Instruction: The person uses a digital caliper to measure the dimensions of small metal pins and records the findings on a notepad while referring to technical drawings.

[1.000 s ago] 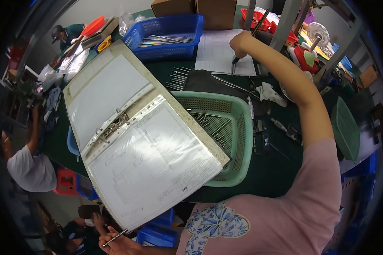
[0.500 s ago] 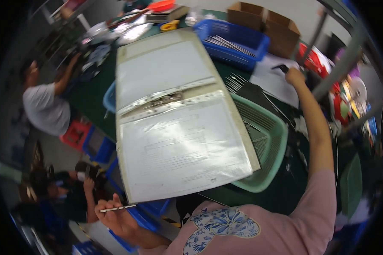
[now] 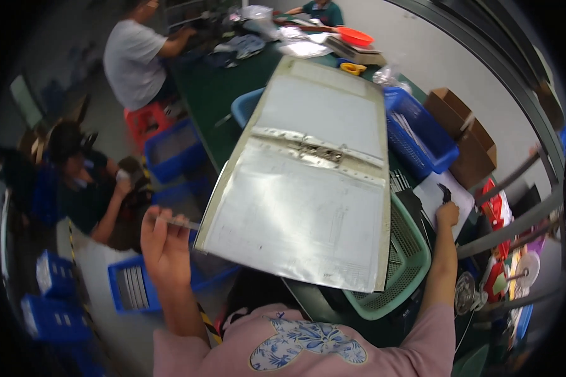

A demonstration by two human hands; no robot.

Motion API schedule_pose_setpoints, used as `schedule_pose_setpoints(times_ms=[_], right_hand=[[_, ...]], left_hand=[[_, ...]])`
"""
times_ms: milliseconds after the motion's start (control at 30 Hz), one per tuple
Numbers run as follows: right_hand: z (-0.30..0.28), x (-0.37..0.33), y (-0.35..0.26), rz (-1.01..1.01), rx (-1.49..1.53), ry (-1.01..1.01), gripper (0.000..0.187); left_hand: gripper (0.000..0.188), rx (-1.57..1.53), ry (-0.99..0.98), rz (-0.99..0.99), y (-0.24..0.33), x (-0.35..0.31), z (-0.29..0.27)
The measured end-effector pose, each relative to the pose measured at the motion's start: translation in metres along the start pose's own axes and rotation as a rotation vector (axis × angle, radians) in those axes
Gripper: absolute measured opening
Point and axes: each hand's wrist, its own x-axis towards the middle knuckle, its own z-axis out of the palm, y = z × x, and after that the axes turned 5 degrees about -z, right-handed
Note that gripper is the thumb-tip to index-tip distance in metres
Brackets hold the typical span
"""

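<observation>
My left hand (image 3: pixel 165 254) is raised at the near left corner of an open ring binder. Between its thumb and fingers is a thin metal strip (image 3: pixel 181 222), whose far end reaches the binder's edge. The open binder (image 3: pixel 295 217) spans the middle of the view, with papers in clear sleeves and a metal ring clasp at its fold. Over at the right, my right hand (image 3: pixel 447 215) is closed around a small black tool (image 3: pixel 444 192), too small to name exactly. That hand rests by a white sheet (image 3: pixel 429 191) on the table.
A green basket (image 3: pixel 415 251) sits partly under the binder's right side. Beyond it stand a blue basket (image 3: pixel 443 157) with metal rods and cardboard boxes (image 3: pixel 475 147). Grey metal bars (image 3: pixel 516 229) cross the right. Two people work at the left, near blue crates (image 3: pixel 170 151).
The view has swung, so the binder and table sit further right and tilt differently. My left hand is now more upright, still with the metal strip. My right hand keeps the black tool.
</observation>
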Motion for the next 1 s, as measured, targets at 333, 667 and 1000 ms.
schedule_pose_setpoints(times_ms=[333,667,1000], right_hand=[[-0.113,-0.053,-0.017,-0.652,0.602,0.003,0.028],[-0.194,-0.177,-0.121,-0.691,1.211,-0.461,0.034],[-0.135,-0.085,-0.218,-0.042,1.352,-0.927,0.053]], left_hand=[[0.019,-0.061,-0.01,-0.102,-0.004,0.004,-0.024],[0.009,-0.044,-0.227,-0.653,-0.045,0.195,-0.011],[0.009,0.041,-0.026,-0.771,-0.141,0.263,0.015]])
